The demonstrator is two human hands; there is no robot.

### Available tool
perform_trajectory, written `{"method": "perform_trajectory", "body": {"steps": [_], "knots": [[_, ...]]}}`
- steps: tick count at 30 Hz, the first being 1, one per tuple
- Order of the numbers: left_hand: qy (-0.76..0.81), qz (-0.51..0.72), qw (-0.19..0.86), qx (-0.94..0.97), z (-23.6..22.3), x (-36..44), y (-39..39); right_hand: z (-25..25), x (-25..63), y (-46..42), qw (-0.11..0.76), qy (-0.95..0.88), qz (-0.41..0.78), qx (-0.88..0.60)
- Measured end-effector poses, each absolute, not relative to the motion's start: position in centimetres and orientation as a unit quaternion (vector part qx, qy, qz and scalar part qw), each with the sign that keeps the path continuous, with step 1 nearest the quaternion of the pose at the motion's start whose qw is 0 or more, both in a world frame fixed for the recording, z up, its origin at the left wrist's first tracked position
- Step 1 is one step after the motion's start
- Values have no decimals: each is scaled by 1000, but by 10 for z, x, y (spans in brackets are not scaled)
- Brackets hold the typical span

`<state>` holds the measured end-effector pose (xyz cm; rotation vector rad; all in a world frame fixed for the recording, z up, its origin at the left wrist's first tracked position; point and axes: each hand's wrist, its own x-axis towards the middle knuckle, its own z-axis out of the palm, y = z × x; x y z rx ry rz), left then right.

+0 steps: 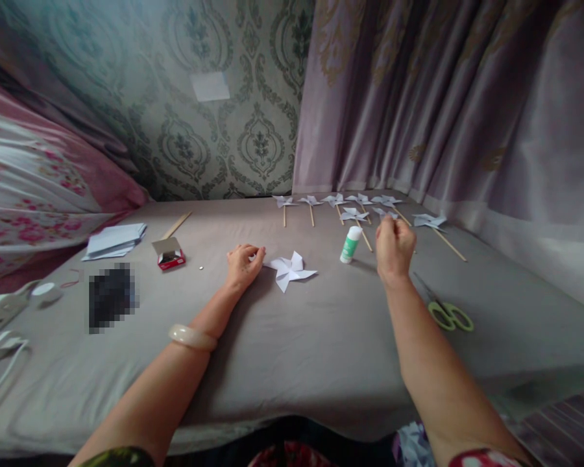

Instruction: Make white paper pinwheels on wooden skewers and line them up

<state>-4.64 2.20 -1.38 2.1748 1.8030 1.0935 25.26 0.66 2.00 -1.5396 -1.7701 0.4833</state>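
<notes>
A white folded-paper pinwheel (289, 270) without a stick lies in the middle of the grey cloth. At its left, my left hand (244, 264) rests on the cloth with curled fingers, closed at the tip of one blade. My right hand (395, 248) is closed in a fist, just right of an upright, slightly tilted green and white glue stick (351, 245). Whatever the fist holds, if anything, is hidden by the fingers. Scissors (448, 316) with green handles lie to the right of my right forearm.
Several pinwheels on sticks (354, 215) lie along the back right. At left are a paper stack (115, 240), wooden sticks (177, 224), an open red box (171, 260), a small metallic piece (201, 268), a pixelated dark object (111, 298) and a power strip (2, 311).
</notes>
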Motion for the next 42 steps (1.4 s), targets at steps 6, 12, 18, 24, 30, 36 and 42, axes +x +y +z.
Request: {"method": "perform_trajectory", "body": {"steps": [6,12,18,24,30,36,42], "knots": [[590,367,70,716,-12,-46,21,8,260,14,397,-636,191,-634],[610,394,116,677,-11,-46,25,-11,251,19,361,-590,186,-698],[512,447,267,683,11,-9,6,0,230,10,471,-616,159,-612],[395,499,481,603,23,42,-14,9,191,-14,506,-709,154,-468],[400,526,539,522,10,52,-21,-10,174,-18,511,-710,90,-477],[465,540,450,538,14,7,-1,-11,171,-16,510,-704,149,-471],[647,500,211,536,32,-106,33,-7,175,-11,548,-655,164,-494]]}}
